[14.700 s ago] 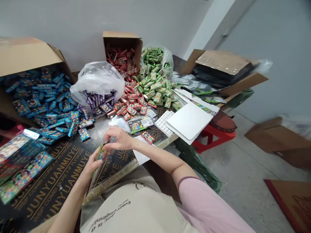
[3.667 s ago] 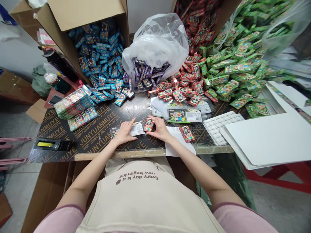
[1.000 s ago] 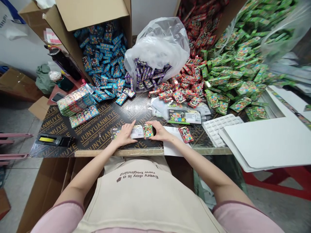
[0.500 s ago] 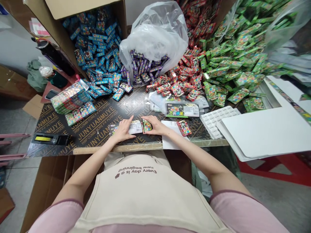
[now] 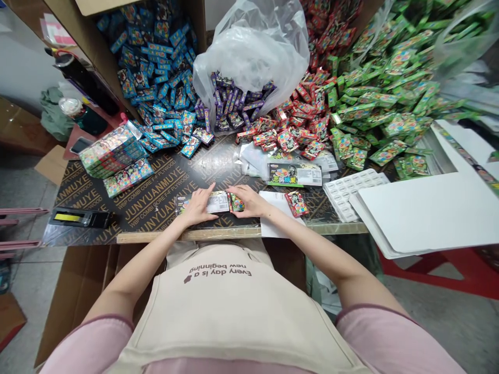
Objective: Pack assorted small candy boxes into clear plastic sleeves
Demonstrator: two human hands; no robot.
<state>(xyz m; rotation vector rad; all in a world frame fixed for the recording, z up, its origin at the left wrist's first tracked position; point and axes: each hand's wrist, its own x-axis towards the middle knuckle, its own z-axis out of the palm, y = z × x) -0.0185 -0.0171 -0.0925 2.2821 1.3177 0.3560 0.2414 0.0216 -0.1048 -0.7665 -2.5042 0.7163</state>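
Near the front edge of the table, my left hand [image 5: 196,208] lies over a printed card strip [image 5: 219,203], its fingers on the far edge and its thumb on the near one. My right hand [image 5: 251,201] is closed on a small green candy box [image 5: 236,202], thumb below and fingers above. That box meets the strip's right end; whether it is inside or just against it I cannot tell. Part of the strip is hidden under my left hand. Right of my right hand, a red candy box [image 5: 297,203] rests by a white paper sheet [image 5: 275,226].
Behind lie heaps of blue boxes [image 5: 159,78], purple boxes [image 5: 230,106] in a clear bag [image 5: 253,52], red boxes [image 5: 288,140] and green boxes [image 5: 390,104]. Packed boxes [image 5: 113,153] and a tape dispenser [image 5: 80,217] stand left. White cards [image 5: 424,208] overhang the right edge.
Both hands stay in nearly the same place, around the card strip and the green candy box. The camera view has shifted slightly.
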